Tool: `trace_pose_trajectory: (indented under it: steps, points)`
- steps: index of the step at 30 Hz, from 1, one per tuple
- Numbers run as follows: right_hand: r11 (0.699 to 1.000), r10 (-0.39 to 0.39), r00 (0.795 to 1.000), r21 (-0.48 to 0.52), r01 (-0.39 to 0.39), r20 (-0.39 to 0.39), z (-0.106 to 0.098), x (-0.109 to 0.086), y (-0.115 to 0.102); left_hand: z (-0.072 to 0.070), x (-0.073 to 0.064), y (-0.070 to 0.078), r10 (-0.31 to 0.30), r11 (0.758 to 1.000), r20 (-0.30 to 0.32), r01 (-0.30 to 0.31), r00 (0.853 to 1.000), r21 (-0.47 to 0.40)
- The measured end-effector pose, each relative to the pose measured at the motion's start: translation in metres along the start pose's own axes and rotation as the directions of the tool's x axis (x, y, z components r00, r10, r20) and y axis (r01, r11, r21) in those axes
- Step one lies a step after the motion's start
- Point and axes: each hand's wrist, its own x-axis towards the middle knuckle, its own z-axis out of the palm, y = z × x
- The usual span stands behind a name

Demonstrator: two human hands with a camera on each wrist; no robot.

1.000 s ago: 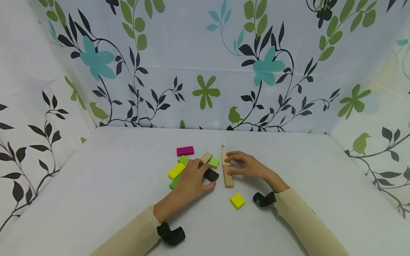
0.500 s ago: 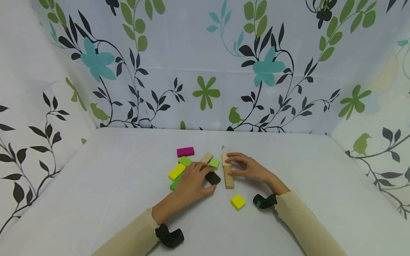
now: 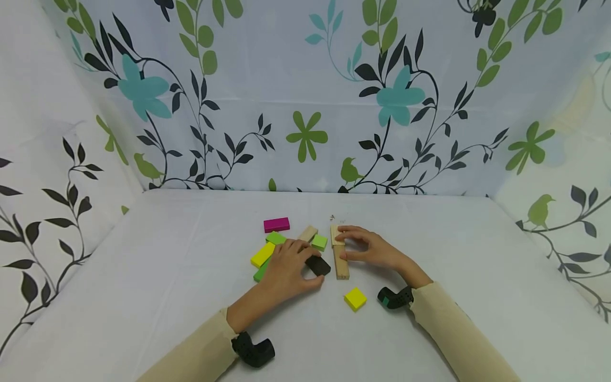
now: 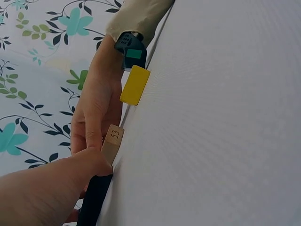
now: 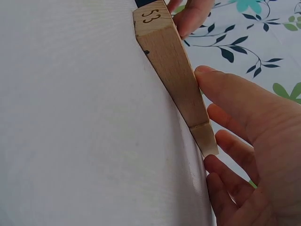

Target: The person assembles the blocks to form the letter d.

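In the head view my left hand (image 3: 288, 270) grips a black block (image 3: 319, 266), its thumb at the near side and fingers over the far side. The left wrist view has the thumb against one end of the black block (image 4: 95, 197). Two plain wooden blocks (image 3: 341, 265) lie end to end just to the right. My right hand (image 3: 374, 249) holds these, thumb on their right side and curved fingers at the far block. The right wrist view shows "53" on the near end of the wooden block (image 5: 174, 66).
Left of and behind my left hand lie a magenta block (image 3: 276, 225), a yellow block (image 3: 262, 255), green blocks (image 3: 319, 242) and another wooden block (image 3: 307, 233). A yellow block (image 3: 355, 299) sits nearer me. Patterned cloth (image 3: 253, 79) backs the white table (image 3: 157, 276).
The black block has shifted slightly right and toward me with my left hand, closer to the wooden pair. My right hand stays at the wooden blocks.
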Motion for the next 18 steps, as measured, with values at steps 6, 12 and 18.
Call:
trace_pose_trajectory:
  steps: [6,12,18]
  points:
    - [1.000,0.003,1.000,0.006,-0.003,0.006,-0.0001,-0.0001,-0.0006,-0.0025,0.0005,0.0014,0.034,0.999,0.017,-0.034,0.999,0.011]
    - [1.000,0.004,1.000,0.010,-0.004,0.007,-0.0003,-0.0002,-0.0015,-0.0033,0.0008,0.0016,0.045,0.999,0.047,-0.046,0.998,0.005]
    - [1.000,0.005,1.000,0.009,-0.005,0.010,-0.0004,-0.0006,-0.0044,-0.0018,0.0010,-0.0003,0.065,0.997,0.036,-0.063,0.997,-0.053]
